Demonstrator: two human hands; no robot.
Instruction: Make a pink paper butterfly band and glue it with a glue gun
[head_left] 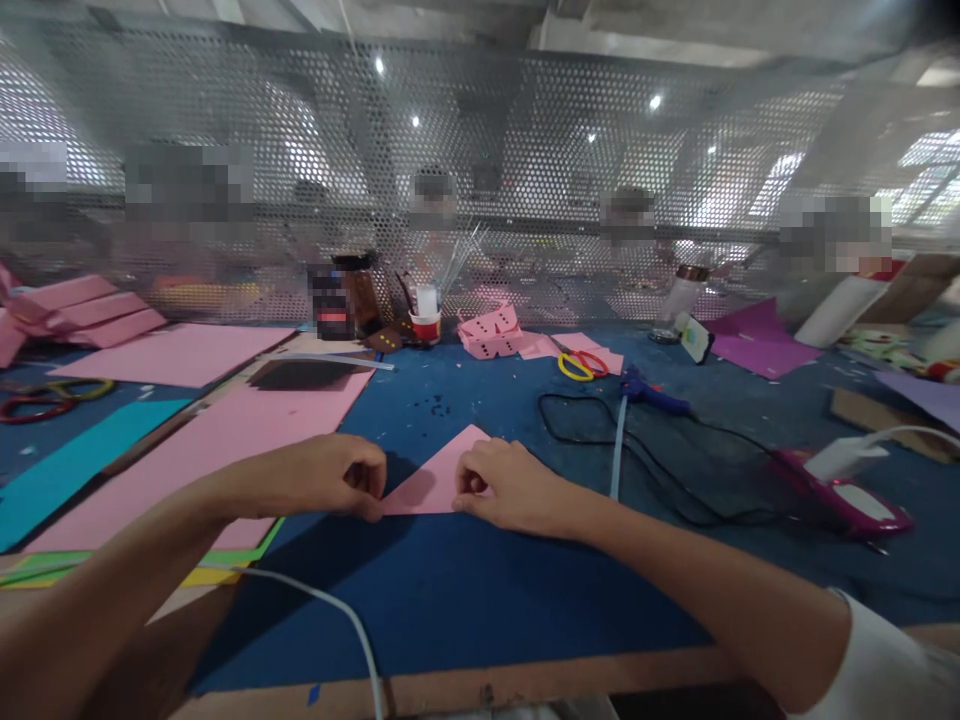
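A pink paper triangle [431, 482] lies on the blue table mat [465, 600], its long edge toward me and its peak pointing away. At its left corner is my left hand [330, 478], the fingers curled and pinched on the paper's tip. My right hand [517, 487] covers the right part of the triangle, with thumb and fingertips closed on its lower edge. The right corner is hidden under that hand.
Pink sheets [247, 430] and a teal sheet [90, 455] lie left. Beyond my hands are a pink box shape [491, 332], scissors [581, 364] and a cup [426, 326]. A blue glue gun [652, 393], its black cable and a magenta power strip [855, 505] lie right.
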